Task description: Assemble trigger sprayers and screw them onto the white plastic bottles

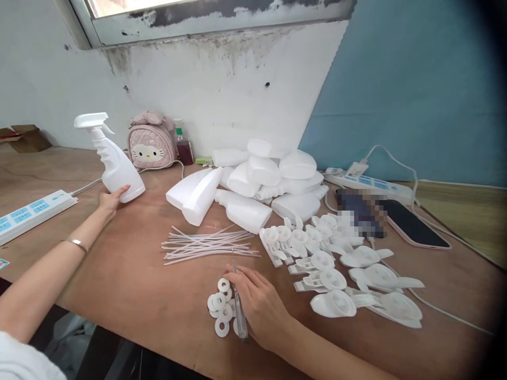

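At the left, my left hand (111, 200) is wrapped round the base of a white spray bottle (119, 166), which has its trigger head on and tilts to the left. My right hand (261, 301) grips a screwdriver (240, 314) with a clear handle, its thin tip pointing away from me. Just left of that handle lies a small pile of white ring washers (222, 327). Beyond the tip, several thin white tubes (206, 245) are spread in a loose bundle. White plastic trigger-head parts (332, 279) lie to the right of my right hand.
White bottles (247, 211) are heaped at the back centre. A pink bag (148, 150) and a small dark-red bottle (184, 150) stand by the wall. Power strips (35, 214) with cables lie at both sides. A phone (415, 224) rests at the right.
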A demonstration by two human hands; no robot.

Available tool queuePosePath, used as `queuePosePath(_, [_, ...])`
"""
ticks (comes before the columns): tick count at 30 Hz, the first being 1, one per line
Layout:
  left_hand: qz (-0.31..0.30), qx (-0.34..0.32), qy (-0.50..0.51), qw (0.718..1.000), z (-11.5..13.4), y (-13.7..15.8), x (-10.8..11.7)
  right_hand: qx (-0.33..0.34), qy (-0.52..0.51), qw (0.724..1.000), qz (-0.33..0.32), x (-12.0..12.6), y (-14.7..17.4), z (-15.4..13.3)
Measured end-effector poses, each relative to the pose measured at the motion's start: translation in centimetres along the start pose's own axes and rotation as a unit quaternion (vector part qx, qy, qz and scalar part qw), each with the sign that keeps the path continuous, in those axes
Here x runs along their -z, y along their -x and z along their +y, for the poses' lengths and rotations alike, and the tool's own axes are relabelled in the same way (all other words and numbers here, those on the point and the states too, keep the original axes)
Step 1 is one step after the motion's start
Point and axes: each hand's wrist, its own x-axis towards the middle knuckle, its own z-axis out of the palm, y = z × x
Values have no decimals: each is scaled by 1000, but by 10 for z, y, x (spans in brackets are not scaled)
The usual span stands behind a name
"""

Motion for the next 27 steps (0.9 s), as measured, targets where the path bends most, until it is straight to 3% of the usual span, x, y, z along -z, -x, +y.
queuePosePath(4, [74, 33, 81, 993, 46, 15, -11, -26, 58, 994, 85, -3, -1, 1])
queuePosePath(8, [81, -82, 115, 987, 116, 50, -36, -54, 56, 994, 72, -7, 0, 1])
queuePosePath(12, [77, -185, -32, 979, 159, 88, -54, -80, 14, 996, 42, -6, 1, -1])
queuePosePath(15, [94, -344, -160, 920, 166, 105, -54, -78, -30, 995, 54, -3, 1, -4])
queuePosePath(18, [79, -546, -189, 812, 162, 111, -50, -99, -85, 989, 70, 0, 2, -4])
queuePosePath(21, [82, -644, -198, 734, 152, 109, -46, -147, -185, 967, 100, 1, 2, -3])
queuePosePath(24, [88, -666, -183, 718, 142, 103, -45, -187, -235, 940, 160, 3, 2, -3])
queuePosePath(27, [89, -643, -163, 743, 137, 103, -42, -146, -145, 951, 231, 7, 2, -5])
